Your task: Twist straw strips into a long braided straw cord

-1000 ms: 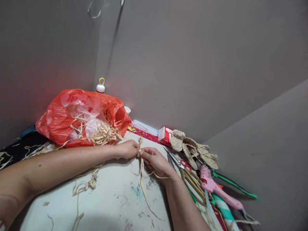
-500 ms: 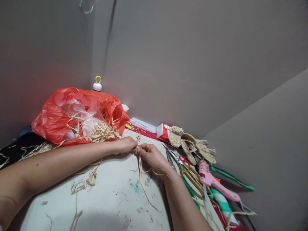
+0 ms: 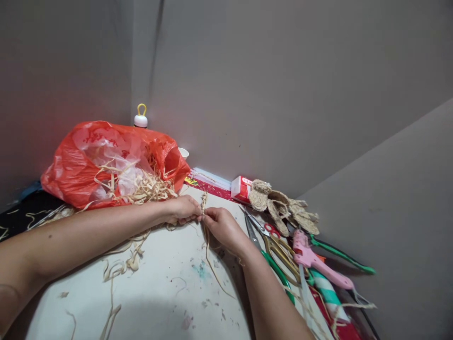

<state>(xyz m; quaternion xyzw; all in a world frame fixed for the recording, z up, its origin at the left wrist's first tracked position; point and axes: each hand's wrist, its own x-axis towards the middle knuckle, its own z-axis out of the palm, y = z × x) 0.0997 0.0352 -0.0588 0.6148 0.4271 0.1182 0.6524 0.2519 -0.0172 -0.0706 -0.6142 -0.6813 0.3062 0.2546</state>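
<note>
Between my two hands is a short braid of pale raffia (image 3: 204,200), its plaited end pointing away from me. My left hand (image 3: 184,208) is closed, pinching the braid from the left side. From the right, my right hand (image 3: 222,227) pinches the same braid just below, thumb and forefinger together. Loose raffia strands (image 3: 208,257) hang down from the grip over the white tabletop (image 3: 155,293). The fingertips meet closely, so the exact crossing of the strands is hidden.
A red plastic bag (image 3: 67,165) spills raffia (image 3: 150,188) at the back left. Along the right lie gold-handled scissors (image 3: 283,259), a pink glue gun (image 3: 311,262), woven straw pieces (image 3: 260,196) and a red-and-white box (image 3: 241,189). Grey walls stand behind.
The view has shifted slightly. Both hands stay on the braid, with small finger movements; the right hand's strands have swung closer to its wrist.
</note>
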